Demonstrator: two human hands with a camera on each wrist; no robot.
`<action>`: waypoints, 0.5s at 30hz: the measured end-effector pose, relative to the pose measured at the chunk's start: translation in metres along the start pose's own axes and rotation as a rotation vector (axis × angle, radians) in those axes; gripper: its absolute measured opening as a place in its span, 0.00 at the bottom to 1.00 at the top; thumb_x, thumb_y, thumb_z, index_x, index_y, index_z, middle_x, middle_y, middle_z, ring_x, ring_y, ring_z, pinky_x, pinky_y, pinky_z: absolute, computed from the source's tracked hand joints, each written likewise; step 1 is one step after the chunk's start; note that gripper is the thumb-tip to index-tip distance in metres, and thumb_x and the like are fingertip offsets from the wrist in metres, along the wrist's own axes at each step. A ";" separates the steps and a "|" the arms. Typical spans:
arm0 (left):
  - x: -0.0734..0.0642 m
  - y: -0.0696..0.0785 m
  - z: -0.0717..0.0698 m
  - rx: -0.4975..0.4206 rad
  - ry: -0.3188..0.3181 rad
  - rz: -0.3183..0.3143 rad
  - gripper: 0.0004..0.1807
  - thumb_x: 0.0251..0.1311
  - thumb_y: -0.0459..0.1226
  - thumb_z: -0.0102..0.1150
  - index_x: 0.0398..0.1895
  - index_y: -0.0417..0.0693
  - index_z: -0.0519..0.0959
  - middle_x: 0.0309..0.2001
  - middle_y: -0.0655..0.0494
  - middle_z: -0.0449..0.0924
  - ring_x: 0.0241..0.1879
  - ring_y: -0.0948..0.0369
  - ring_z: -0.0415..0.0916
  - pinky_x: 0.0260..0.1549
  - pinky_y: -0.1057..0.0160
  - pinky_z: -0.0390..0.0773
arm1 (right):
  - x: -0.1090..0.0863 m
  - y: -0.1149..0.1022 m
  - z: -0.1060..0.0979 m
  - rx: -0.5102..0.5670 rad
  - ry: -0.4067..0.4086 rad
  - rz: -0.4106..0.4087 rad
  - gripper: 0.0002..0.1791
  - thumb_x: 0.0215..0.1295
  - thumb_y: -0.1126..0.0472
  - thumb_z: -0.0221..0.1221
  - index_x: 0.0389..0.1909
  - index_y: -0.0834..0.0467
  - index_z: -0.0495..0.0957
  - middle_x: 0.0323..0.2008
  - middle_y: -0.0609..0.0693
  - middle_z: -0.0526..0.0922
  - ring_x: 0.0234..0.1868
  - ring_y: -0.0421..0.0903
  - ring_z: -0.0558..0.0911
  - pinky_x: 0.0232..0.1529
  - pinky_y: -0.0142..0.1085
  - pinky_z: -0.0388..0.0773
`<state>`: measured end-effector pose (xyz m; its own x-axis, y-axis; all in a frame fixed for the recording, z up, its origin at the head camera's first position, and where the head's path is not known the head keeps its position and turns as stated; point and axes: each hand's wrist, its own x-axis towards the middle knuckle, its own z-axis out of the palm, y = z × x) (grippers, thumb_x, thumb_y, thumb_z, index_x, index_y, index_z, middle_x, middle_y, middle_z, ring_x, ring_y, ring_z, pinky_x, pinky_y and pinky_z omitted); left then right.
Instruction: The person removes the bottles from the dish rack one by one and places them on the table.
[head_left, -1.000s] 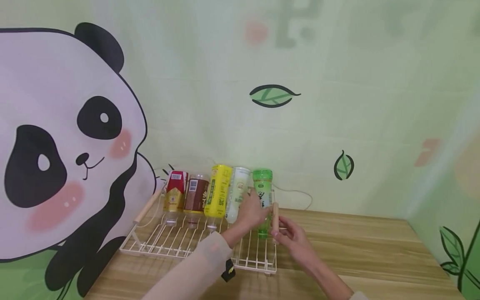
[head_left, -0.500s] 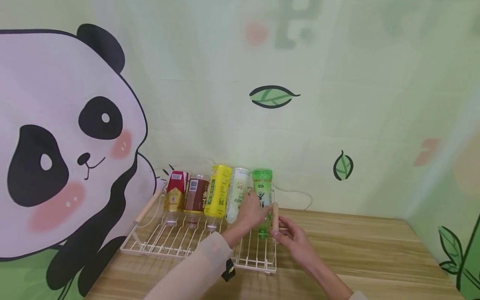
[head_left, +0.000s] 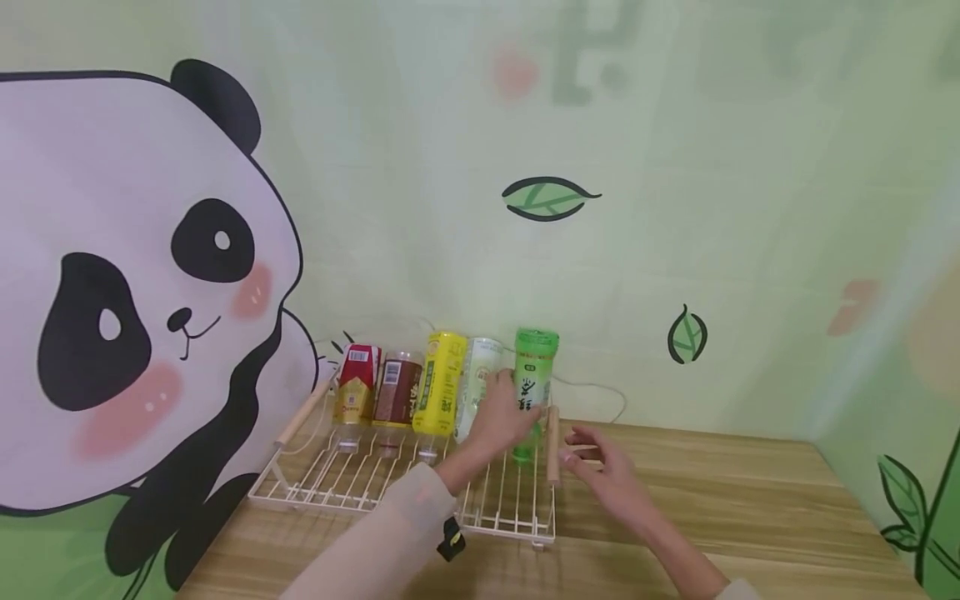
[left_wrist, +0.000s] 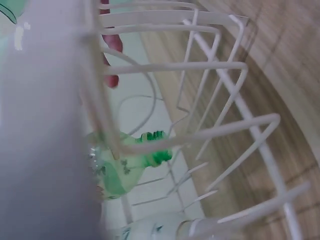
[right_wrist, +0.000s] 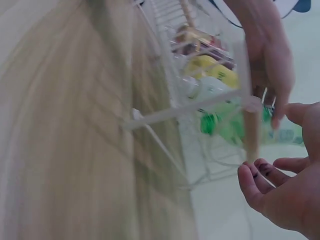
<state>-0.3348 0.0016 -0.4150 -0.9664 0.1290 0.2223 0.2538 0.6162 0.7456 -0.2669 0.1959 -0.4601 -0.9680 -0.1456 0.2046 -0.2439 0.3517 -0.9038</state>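
In the head view my left hand (head_left: pixel 506 412) grips a green plastic bottle (head_left: pixel 534 367) at the right end of a white wire rack (head_left: pixel 315 496). The bottle leans neck-down; its threaded green neck shows through the wires in the left wrist view. Left of it a pale-labelled bottle (head_left: pixel 482 367) is partly covered by my fingers. My right hand (head_left: pixel 611 475) is beside the rack's right wooden handle (head_left: pixel 553 446), with a small gap between them. Its fingers are bent loosely and hold nothing, as the right wrist view (right_wrist: pixel 295 195) also shows of this hand (right_wrist: pixel 295 195).
A yellow bottle (head_left: pixel 439 379), a brown-labelled bottle (head_left: pixel 399 392) and a red-and-gold bottle (head_left: pixel 356 387) lean in the rack's left part. Another wooden handle (head_left: pixel 306 408) is on its left side. The wooden table (head_left: pixel 697 483) meets a printed backdrop behind, where a thin cord runs.
The green bottle has risen slightly and shifted right with my left hand. My right hand has come away from the wooden handle, and its fingers have loosened. The head view has shifted slightly.
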 end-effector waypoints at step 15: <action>-0.017 0.035 -0.052 0.394 0.021 0.452 0.39 0.60 0.43 0.78 0.74 0.48 0.73 0.62 0.55 0.80 0.56 0.57 0.76 0.56 0.58 0.79 | 0.001 -0.071 -0.081 -0.476 0.191 -0.333 0.51 0.66 0.50 0.74 0.81 0.64 0.57 0.72 0.66 0.69 0.70 0.65 0.71 0.63 0.65 0.74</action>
<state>-0.3071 -0.0189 -0.3600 -0.7642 0.4324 0.4786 0.6014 0.7459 0.2863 -0.2556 0.2452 -0.3651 -0.8179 -0.1656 0.5509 -0.4923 0.6971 -0.5213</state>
